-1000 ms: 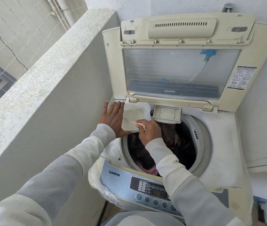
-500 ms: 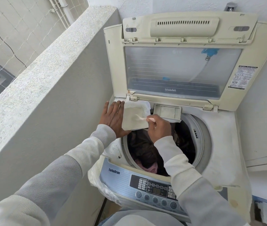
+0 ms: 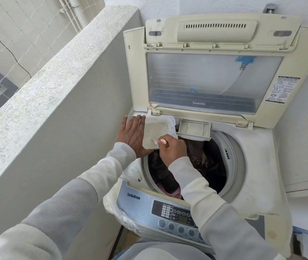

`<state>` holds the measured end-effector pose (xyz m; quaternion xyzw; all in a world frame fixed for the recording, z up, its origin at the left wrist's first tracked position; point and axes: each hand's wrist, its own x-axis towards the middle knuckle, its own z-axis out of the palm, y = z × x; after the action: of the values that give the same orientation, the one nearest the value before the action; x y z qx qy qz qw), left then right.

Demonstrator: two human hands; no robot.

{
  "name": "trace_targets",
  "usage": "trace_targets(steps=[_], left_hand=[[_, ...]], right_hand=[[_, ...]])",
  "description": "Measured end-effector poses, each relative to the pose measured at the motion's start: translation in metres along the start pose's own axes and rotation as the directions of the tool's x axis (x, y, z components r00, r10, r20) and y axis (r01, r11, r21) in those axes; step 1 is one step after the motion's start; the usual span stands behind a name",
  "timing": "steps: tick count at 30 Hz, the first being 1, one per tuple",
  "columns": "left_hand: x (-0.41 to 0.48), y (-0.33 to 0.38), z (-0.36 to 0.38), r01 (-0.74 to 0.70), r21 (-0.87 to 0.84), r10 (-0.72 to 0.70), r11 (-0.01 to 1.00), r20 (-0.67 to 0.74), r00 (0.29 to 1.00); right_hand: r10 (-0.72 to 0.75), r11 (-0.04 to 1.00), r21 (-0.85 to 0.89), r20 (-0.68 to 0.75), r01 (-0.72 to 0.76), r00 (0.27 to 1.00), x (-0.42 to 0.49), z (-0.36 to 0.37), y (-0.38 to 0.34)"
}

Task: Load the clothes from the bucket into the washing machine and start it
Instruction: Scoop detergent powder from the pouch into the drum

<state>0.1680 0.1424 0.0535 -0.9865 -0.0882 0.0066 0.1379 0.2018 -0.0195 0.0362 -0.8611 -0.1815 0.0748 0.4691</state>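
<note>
Now my left hand [image 3: 132, 134] lies flat, steadying one packet [image 3: 156, 131], while my right hand [image 3: 172, 149] pinches one small scoop [image 3: 162, 141] above the washing machine [image 3: 243, 166].

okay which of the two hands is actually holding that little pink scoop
The right hand pinches the pink scoop over the white detergent packet. The left hand holds no scoop; it lies flat, fingers spread, against the packet's left side.

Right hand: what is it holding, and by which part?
The right hand pinches a small pale scoop by its handle; its bowl end is over the detergent packet.
</note>
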Motion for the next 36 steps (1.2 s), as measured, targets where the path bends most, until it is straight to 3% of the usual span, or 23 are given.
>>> trace_targets(steps=[3,8,17,24,29,36], left_hand=[[0.002,0.000,-0.001,-0.003,-0.007,0.003,1.000,0.009,1.000],[0.002,0.000,0.000,0.002,-0.024,-0.002,1.000,0.003,1.000],[0.006,-0.001,0.000,0.017,0.004,-0.017,1.000,0.055,0.998],[0.007,0.000,0.002,0.009,-0.006,-0.009,1.000,0.050,0.999],[0.009,0.001,0.000,0.010,-0.002,-0.010,1.000,0.056,0.998],[0.009,0.001,0.001,0.022,-0.014,-0.021,1.000,0.062,0.998]], right_hand=[[0.198,0.966,0.164,0.028,-0.200,0.980,0.009,0.001,0.002],[0.460,0.755,0.468,0.120,-0.458,0.880,0.020,-0.002,0.009],[0.597,0.407,0.718,0.258,-0.564,0.759,0.030,-0.025,0.031],[0.606,0.403,0.725,0.246,-0.559,0.756,0.035,-0.038,0.049],[0.618,0.342,0.757,0.265,-0.557,0.740,0.036,-0.045,0.056],[0.588,0.327,0.810,0.229,-0.487,0.776,0.041,-0.079,0.070]])
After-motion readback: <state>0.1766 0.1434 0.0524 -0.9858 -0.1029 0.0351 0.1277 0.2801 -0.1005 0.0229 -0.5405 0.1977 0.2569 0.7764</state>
